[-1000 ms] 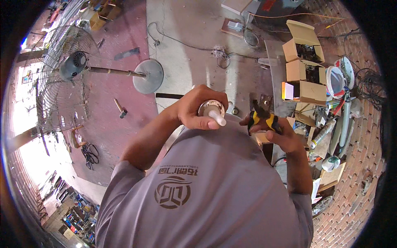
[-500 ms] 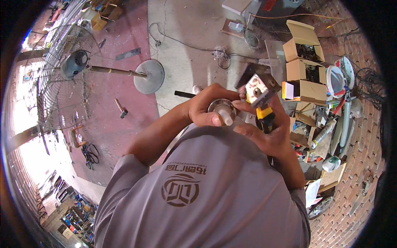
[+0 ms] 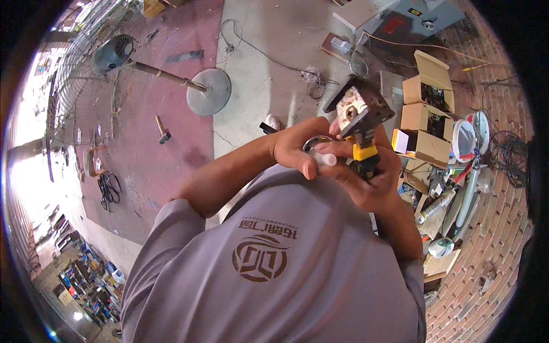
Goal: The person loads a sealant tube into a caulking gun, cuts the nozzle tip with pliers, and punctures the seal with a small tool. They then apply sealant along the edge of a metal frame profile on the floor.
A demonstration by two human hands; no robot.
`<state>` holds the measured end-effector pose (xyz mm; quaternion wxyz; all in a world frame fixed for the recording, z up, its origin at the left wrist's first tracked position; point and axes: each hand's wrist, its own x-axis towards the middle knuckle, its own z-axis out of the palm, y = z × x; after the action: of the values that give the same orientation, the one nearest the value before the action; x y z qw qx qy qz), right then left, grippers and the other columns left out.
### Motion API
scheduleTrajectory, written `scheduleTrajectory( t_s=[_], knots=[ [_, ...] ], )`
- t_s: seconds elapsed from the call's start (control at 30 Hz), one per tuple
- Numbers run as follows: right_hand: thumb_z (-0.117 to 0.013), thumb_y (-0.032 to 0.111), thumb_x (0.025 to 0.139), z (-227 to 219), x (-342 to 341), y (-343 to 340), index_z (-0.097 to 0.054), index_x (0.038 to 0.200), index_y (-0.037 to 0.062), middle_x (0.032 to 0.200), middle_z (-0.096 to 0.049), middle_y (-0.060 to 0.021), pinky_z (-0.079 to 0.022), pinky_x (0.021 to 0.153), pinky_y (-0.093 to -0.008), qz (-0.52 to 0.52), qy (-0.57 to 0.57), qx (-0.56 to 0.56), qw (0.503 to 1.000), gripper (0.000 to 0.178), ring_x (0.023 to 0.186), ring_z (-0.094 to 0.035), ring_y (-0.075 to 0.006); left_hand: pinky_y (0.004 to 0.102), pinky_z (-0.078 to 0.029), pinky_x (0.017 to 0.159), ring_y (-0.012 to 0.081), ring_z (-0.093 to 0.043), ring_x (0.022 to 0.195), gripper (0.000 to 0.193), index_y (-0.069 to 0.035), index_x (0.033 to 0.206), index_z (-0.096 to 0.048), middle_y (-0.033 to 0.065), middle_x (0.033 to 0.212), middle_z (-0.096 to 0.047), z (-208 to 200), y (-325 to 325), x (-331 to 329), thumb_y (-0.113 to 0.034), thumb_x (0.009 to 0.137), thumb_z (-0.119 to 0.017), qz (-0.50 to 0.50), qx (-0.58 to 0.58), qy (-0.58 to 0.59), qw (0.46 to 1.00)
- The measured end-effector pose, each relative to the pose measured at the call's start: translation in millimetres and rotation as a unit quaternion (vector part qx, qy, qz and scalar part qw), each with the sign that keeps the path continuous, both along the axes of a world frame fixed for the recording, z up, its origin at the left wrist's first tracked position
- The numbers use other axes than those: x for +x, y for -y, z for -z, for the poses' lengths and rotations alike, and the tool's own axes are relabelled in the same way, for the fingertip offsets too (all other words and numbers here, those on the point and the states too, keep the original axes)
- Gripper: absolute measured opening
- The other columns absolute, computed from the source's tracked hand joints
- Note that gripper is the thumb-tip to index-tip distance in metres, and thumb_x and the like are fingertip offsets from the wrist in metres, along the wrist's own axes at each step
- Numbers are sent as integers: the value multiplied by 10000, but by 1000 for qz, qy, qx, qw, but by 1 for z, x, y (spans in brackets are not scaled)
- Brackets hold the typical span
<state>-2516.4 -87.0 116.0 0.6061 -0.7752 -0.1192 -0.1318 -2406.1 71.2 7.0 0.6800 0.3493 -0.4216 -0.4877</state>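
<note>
Close to my chest, my left hand (image 3: pixel 298 150) wraps round a tube with a shiny metal rim (image 3: pixel 316 142). A whitish translucent nozzle (image 3: pixel 327 160) sticks out of that rim, towards my body. My right hand (image 3: pixel 372 182) is closed on a yellow-and-black tool handle (image 3: pixel 365 153), with a dark, square-ended block (image 3: pixel 365 108) above it whose pale face is stained. Fingers of my right hand reach over to the nozzle and touch it. Both hands overlap at the rim, so I cannot tell whether the tube and the handle are one tool.
Left, a pedestal fan (image 3: pixel 209 91) and a hammer (image 3: pixel 162 130) are on the floor. Opened cardboard boxes (image 3: pixel 426 120), white buckets (image 3: pixel 464 140) and sealant tubes (image 3: pixel 437 206) crowd along the brick wall (image 3: pixel 486 263) at right. A cable (image 3: pixel 269 59) crosses the floor ahead.
The tube and nozzle have shifted slightly right. My right fingers have come onto the nozzle and now cover part of the rim. The scene has turned a little as my head moved.
</note>
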Motion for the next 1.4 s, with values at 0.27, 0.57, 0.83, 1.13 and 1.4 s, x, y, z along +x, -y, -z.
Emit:
scheduleTrajectory(
  t_s=[0.27, 0.57, 0.83, 1.13, 1.4],
  knots=[
    [-839, 50, 780, -6, 8, -11, -733, 997, 41, 1136, -613, -175, -506, 871, -376, -31, 23, -4, 999, 241, 1008, -631, -278, 317, -503, 827, 118, -591, 955, 956, 32, 1204, -564, 31, 1015, -634, -9, -13, -2, -640, 623, -918, -29, 4, -5, 1000],
    [-786, 38, 832, 2, 1, -22, -722, 1053, -33, 1082, -668, -167, -508, 890, -425, -49, 52, 15, 997, 241, 1059, -568, -307, 294, -489, 700, 80, -586, 822, 751, 3, 904, -644, 7, 851, -653, -16, -14, -14, -512, 496, -1008, -121, 65, 63, 988],
    [-761, 32, 754, 15, 7, -26, -695, 994, -17, 1064, -608, -187, -515, 792, -390, -47, 83, -22, 995, 254, 942, -590, -299, 324, -505, 712, 136, -626, 823, 811, 47, 980, -648, 70, 864, -674, -22, -32, -35, -607, 583, -915, -203, 47, 102, 973],
    [-768, 7, 661, 21, 3, -31, -662, 975, 26, 1031, -616, -196, -519, 762, -379, -19, 88, -14, 996, 332, 890, -626, -341, 348, -504, 703, 171, -633, 784, 831, 78, 1012, -657, 104, 840, -666, -28, -32, -41, -669, 690, -822, -233, 7, 36, 972],
    [-786, 29, 725, 18, -2, -28, -669, 1018, 14, 1063, -637, -206, -523, 824, -411, -2, 68, -82, 994, 315, 933, -631, -339, 341, -476, 671, 153, -600, 765, 804, 78, 998, -662, 81, 804, -637, -29, -31, -40, -655, 704, -814, -226, 16, 22, 974]
  ],
)
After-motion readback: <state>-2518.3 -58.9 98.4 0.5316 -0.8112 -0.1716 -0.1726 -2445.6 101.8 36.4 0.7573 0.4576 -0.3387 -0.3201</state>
